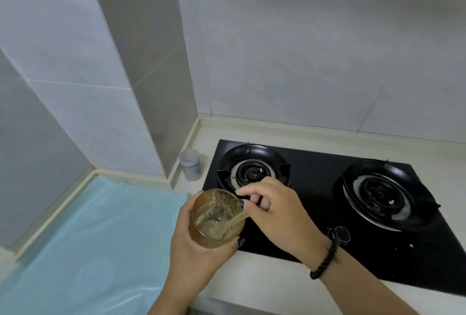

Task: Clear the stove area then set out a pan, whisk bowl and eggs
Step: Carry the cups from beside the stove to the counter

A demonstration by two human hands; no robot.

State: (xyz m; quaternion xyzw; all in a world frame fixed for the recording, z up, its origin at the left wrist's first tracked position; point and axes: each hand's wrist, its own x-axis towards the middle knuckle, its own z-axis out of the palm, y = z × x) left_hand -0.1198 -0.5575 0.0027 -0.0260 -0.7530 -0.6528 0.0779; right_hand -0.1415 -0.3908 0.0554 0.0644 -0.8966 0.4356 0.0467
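Left hand (199, 251) gripping amber jar (218, 217) over stove (315, 188) front-left corner, right hand (274, 211) pinching stick (234, 221) inside it. Tilt much = spill on burner imo.

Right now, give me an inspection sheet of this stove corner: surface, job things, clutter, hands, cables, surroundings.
Surface: pale countertop with a black two-burner gas hob; both burners bare.
Job's things: no pan, whisk bowl or eggs seen.
Clutter: amber glass jar with a utensil inside, held above the hob's front left corner; small grey canister left of the hob; light blue sheet on the left counter.
Hands: left hand grips the jar; right hand pinches at its rim.
Cables: nothing seen.
Surroundings: grey tiled walls, corner column.
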